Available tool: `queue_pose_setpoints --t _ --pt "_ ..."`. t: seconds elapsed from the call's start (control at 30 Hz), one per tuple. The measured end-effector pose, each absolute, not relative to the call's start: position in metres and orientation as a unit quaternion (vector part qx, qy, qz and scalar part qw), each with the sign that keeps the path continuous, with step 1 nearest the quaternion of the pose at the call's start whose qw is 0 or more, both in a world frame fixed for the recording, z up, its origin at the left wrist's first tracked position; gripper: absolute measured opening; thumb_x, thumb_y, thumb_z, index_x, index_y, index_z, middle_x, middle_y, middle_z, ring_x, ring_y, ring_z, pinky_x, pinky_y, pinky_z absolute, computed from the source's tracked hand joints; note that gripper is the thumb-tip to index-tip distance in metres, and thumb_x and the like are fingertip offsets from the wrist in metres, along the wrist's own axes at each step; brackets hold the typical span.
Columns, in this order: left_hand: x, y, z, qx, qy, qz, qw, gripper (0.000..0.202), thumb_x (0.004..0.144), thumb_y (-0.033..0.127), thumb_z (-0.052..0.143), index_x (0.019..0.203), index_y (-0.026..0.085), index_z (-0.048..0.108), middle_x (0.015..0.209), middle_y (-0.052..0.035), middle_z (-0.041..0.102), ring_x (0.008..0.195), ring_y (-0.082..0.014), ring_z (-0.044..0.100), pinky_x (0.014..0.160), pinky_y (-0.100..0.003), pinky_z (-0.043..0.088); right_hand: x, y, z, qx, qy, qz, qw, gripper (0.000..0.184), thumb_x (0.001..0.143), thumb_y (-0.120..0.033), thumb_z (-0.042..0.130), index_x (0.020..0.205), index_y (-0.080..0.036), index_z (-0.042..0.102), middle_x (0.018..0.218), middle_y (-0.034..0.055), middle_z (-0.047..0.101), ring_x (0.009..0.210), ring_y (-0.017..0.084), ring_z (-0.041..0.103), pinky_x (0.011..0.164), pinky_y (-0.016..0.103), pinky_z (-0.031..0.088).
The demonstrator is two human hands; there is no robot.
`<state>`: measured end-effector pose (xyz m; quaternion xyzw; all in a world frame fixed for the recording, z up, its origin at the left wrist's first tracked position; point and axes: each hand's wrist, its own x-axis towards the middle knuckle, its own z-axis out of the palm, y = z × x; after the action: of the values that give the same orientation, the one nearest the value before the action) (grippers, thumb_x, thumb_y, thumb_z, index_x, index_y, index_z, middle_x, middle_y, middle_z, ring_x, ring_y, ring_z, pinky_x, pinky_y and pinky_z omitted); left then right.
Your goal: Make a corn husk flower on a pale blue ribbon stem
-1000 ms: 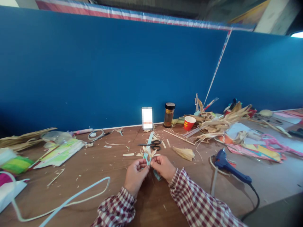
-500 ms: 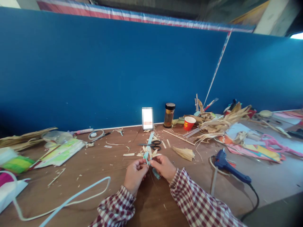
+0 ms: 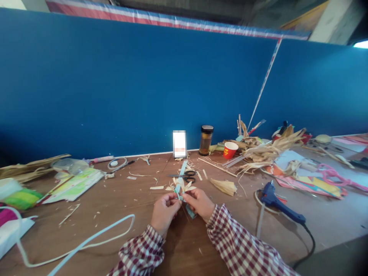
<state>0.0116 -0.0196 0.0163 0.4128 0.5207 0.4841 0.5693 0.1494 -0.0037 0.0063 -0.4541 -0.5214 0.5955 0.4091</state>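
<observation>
My left hand (image 3: pixel 163 212) and my right hand (image 3: pixel 199 202) meet over the brown table (image 3: pixel 120 199), both pinched on a small craft piece (image 3: pixel 180 188) made of a pale blue strip with dry husk petals fanned out at its top. The strip's lower end sticks out below my right hand. Both sleeves are red-and-white check. Black scissors (image 3: pixel 185 175) lie just beyond the piece, and a folded dry husk (image 3: pixel 224 186) lies to the right of my right hand.
A blue glue gun (image 3: pixel 276 203) with a black cord lies at right. A red cup (image 3: pixel 230 150), a dark jar (image 3: pixel 206 140) and a heap of dry husks (image 3: pixel 267 151) stand at the back. A pale blue cord (image 3: pixel 86 241) loops at front left. Coloured papers (image 3: pixel 71 186) lie at left.
Both hands stay together on the craft piece, with only slight finger movement; the piece has shifted a little between my fingertips.
</observation>
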Motion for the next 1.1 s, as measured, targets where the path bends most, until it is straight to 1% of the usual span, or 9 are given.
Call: queue_pose_setpoints --t 0.1,0.23,0.33,0.4,0.57,0.73,0.87,1.03,1.1 --pt "0.012 -0.02 0.017 0.413 0.525 0.486 0.563 0.04 0.052 0.035 0.074 0.08 0.012 0.059 0.052 0.0034 0.058 0.033 -0.004 0.04 0.032 -0.017 0.029 0.149 -0.003 0.004 -0.458 -0.521 0.591 0.412 0.032 0.072 -0.045 0.06 0.08 -0.014 0.057 0.043 -0.0101 0.038 0.033 0.003 0.028 0.034 0.016 0.02" --pt "0.012 -0.02 0.017 0.415 0.532 0.486 0.555 0.041 0.053 0.037 0.073 0.082 0.012 0.058 0.052 0.0032 0.059 0.032 -0.004 0.039 0.031 -0.017 0.028 0.149 -0.002 0.002 -0.459 -0.523 0.587 0.414 0.033 0.071 -0.046 0.061 0.078 -0.014 0.057 0.047 -0.0084 0.041 0.035 0.003 0.031 0.034 0.016 0.021" --pt "0.012 -0.02 0.015 0.427 0.531 0.477 0.555 0.039 0.056 0.037 0.07 0.083 0.012 0.058 0.048 0.0051 0.055 0.03 -0.004 0.037 0.03 -0.016 0.027 0.149 -0.002 0.003 -0.462 -0.519 0.588 0.414 0.033 0.07 -0.046 0.061 0.078 -0.014 0.058 0.045 -0.0088 0.039 0.035 0.003 0.03 0.034 0.016 0.02" --pt "0.012 -0.02 0.013 0.429 0.531 0.476 0.555 0.038 0.058 0.037 0.07 0.084 0.012 0.058 0.048 0.0049 0.056 0.03 -0.0037 0.037 0.03 -0.016 0.026 0.149 -0.003 0.006 -0.468 -0.514 0.586 0.416 0.033 0.07 -0.046 0.061 0.077 -0.014 0.058 0.043 -0.0093 0.038 0.034 0.003 0.028 0.034 0.016 0.02" --pt "0.012 -0.019 0.013 0.417 0.532 0.486 0.554 0.04 0.057 0.036 0.07 0.084 0.011 0.057 0.052 0.0032 0.058 0.03 -0.0032 0.038 0.031 -0.016 0.027 0.149 -0.004 0.011 -0.494 -0.491 0.578 0.425 0.033 0.07 -0.045 0.06 0.077 -0.013 0.057 0.041 -0.0089 0.038 0.035 0.003 0.029 0.033 0.016 0.02" --pt "0.011 -0.018 0.012 0.41 0.54 0.483 0.555 0.039 0.057 0.034 0.069 0.085 0.01 0.056 0.052 0.003 0.059 0.031 -0.0035 0.039 0.031 -0.016 0.028 0.151 -0.003 0.011 -0.505 -0.493 0.569 0.422 0.03 0.072 -0.044 0.057 0.072 -0.014 0.055 0.041 -0.0079 0.043 0.033 0.003 0.03 0.033 0.015 0.021" --pt "0.011 -0.018 0.012 0.408 0.545 0.48 0.553 0.037 0.058 0.033 0.069 0.084 0.01 0.056 0.05 0.0041 0.057 0.032 -0.0035 0.039 0.031 -0.015 0.028 0.152 -0.003 0.012 -0.503 -0.497 0.565 0.424 0.029 0.073 -0.045 0.055 0.072 -0.015 0.055 0.041 -0.0075 0.044 0.032 0.003 0.03 0.033 0.015 0.02" --pt "0.012 -0.019 0.016 0.4 0.542 0.484 0.558 0.04 0.054 0.034 0.071 0.083 0.01 0.057 0.049 0.0046 0.057 0.032 -0.004 0.041 0.031 -0.015 0.029 0.152 -0.005 0.016 -0.479 -0.518 0.548 0.448 0.028 0.07 -0.043 0.062 0.068 -0.016 0.056 0.043 -0.0066 0.044 0.037 0.004 0.033 0.036 0.017 0.025" --pt "0.013 -0.02 0.018 0.389 0.541 0.489 0.563 0.041 0.053 0.035 0.072 0.083 0.01 0.056 0.052 0.0036 0.058 0.032 -0.004 0.042 0.032 -0.015 0.029 0.152 -0.005 0.015 -0.462 -0.528 0.541 0.464 0.027 0.069 -0.041 0.063 0.068 -0.016 0.057 0.048 -0.0047 0.048 0.041 0.006 0.037 0.04 0.018 0.03"
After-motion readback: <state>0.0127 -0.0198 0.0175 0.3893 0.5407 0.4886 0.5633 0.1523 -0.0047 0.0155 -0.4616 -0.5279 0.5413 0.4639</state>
